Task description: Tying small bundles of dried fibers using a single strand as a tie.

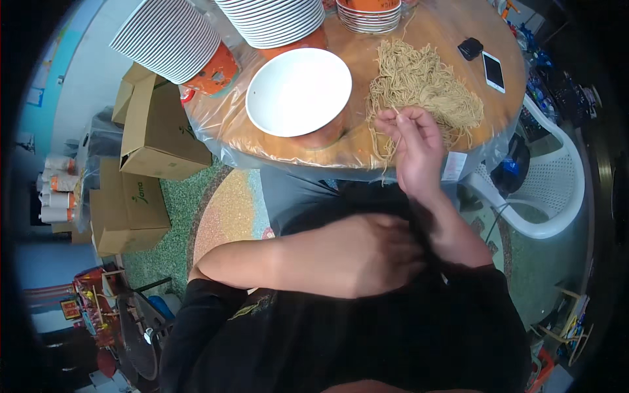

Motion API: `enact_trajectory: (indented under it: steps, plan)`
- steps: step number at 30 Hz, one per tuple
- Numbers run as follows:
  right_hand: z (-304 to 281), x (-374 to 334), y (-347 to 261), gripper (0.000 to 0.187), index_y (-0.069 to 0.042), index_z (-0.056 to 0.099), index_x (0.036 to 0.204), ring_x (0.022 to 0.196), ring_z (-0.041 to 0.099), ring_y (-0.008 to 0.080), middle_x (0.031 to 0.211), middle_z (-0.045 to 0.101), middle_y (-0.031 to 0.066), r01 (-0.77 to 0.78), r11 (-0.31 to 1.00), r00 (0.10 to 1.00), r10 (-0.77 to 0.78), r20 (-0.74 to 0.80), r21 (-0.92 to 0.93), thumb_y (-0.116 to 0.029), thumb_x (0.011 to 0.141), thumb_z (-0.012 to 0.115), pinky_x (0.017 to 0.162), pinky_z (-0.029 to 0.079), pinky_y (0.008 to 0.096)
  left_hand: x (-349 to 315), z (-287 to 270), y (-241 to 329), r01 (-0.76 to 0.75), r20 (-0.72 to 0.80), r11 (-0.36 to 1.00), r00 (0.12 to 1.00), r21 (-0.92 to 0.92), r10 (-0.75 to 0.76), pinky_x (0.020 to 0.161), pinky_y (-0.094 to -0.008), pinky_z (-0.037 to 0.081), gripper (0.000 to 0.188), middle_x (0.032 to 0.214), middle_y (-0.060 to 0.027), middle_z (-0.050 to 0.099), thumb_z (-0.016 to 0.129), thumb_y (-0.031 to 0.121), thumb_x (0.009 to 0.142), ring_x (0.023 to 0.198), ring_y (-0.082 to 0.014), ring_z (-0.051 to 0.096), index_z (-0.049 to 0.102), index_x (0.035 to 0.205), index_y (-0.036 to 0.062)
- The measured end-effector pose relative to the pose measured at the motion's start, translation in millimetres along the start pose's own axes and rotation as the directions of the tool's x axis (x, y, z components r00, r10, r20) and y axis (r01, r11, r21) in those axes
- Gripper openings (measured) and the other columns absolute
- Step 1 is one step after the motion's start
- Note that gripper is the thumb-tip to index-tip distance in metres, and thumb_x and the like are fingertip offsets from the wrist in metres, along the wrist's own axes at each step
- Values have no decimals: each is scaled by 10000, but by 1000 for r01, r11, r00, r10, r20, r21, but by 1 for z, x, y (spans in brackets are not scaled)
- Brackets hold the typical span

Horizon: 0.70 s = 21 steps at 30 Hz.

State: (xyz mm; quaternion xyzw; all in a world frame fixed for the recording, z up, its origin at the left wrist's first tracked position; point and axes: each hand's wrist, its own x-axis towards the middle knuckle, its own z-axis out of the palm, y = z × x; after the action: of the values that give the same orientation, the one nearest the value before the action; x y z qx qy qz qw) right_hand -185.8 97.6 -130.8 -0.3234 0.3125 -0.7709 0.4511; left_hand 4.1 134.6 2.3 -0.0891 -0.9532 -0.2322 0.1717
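Note:
My right hand (418,147) is over the near edge of the round table, thumb and index finger pinched together on a strand of tan string (394,111). Just beyond it lies a loose heap of tan strings (426,82), some strands hanging toward the table's edge. My left forearm crosses in front of my body, and my left hand (393,245) is low at the right, dark and blurred against my black shirt; its fingers are not clear. A wide paper bucket (298,92), white inside, stands on the table left of the strings.
Stacks of nested orange paper buckets (167,39) (272,19) (369,16) stand along the far side. A white phone (493,71) and a small black object (470,48) lie right. Clear plastic covers the wooden table (357,147). Cardboard boxes (160,131) sit left, a white chair (557,173) right.

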Motion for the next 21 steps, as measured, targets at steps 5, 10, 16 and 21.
enact_trajectory:
  steps: [5, 10, 16, 21]
  plan:
    - [-3, 0, -13, 105, 20, 667, 1168, 1079, 790, 220, 1154, 782, 139, -36, 999, 998, 34, -45, -39, -56, 1169, 593, 1035, 648, 396, -17, -44, -19, 293, -458, 950, 863, 112, -212, 1003, -471, 598, 304, 1248, -185, 781, 835, 39, 897, 1188, -354, 757, 777, 1193, 7]
    - [8, 6, 2, 89, 18, 670, 1179, 1054, 782, 195, 1153, 783, 131, -13, 999, 999, 12, -37, -39, -49, 1163, 614, 1006, 645, 364, -28, -47, -65, 557, -622, 701, 755, 445, -206, 959, -479, 593, 570, 1375, -199, 686, 956, 206, 837, 1107, -408, 720, 720, 1311, -4]
    - [22, 6, 10, 94, 27, 681, 1198, 1099, 740, 112, 1214, 774, 95, -18, 996, 994, 27, 108, -82, -47, 1141, 673, 1010, 607, 281, -41, -33, -79, 685, -513, 644, 710, 342, -482, 776, -497, 597, 298, 954, -172, 776, 851, 119, 925, 874, -393, 764, 744, 1187, 28]
    - [29, -2, 10, 99, 31, 682, 1210, 1150, 741, 158, 1301, 746, 123, -33, 982, 983, 65, 171, -186, -36, 1145, 649, 1061, 599, 324, -61, -42, -58, 721, -463, 644, 676, 256, -573, 835, -412, 632, 304, 1062, -171, 806, 822, 27, 960, 958, -347, 809, 770, 1259, 29]
